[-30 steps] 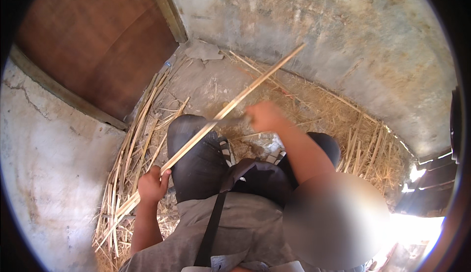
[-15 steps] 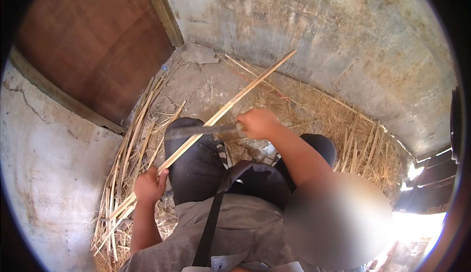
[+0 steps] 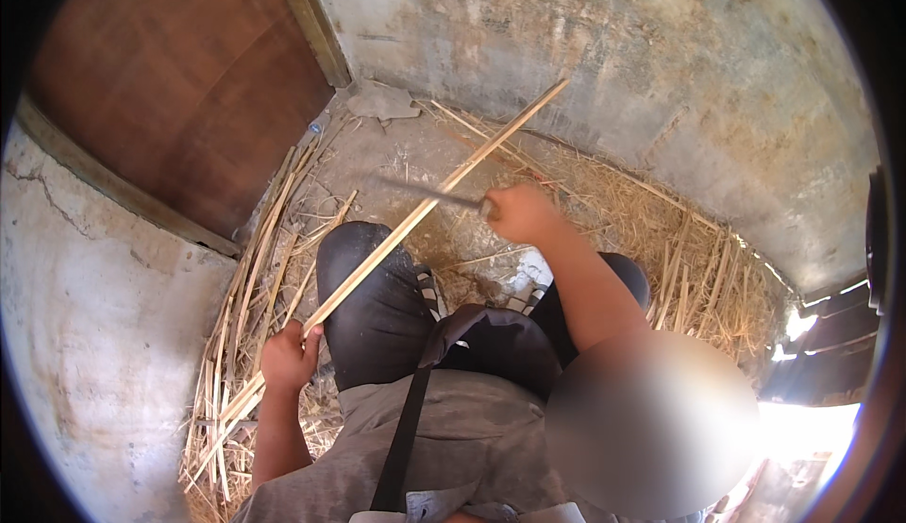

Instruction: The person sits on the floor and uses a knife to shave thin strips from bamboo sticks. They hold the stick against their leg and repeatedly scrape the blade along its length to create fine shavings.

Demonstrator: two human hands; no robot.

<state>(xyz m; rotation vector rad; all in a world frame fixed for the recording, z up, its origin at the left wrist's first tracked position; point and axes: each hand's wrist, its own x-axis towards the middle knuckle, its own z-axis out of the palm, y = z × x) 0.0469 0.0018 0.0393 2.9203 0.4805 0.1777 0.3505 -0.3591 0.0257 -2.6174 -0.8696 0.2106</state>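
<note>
A long, pale split-bamboo strip runs slantwise over my bent left knee, its far end up toward the back wall. My left hand is closed around its lower part, thumb on top, and the tail passes behind the hand. In my right hand is the handle of a knife. Its blade points left and crosses the strip above my knee. Motion blurs the blade tip, and whether the edge touches the strip I cannot tell.
Long strips lie piled along the left wall beside the brown door. Shavings and straw cover the floor by the back wall, with more strips at right. A flat grey slab lies in the corner.
My right hand and the knife have moved away from me, up along the strip and slightly right. My left hand keeps its grip in nearly the same place.
</note>
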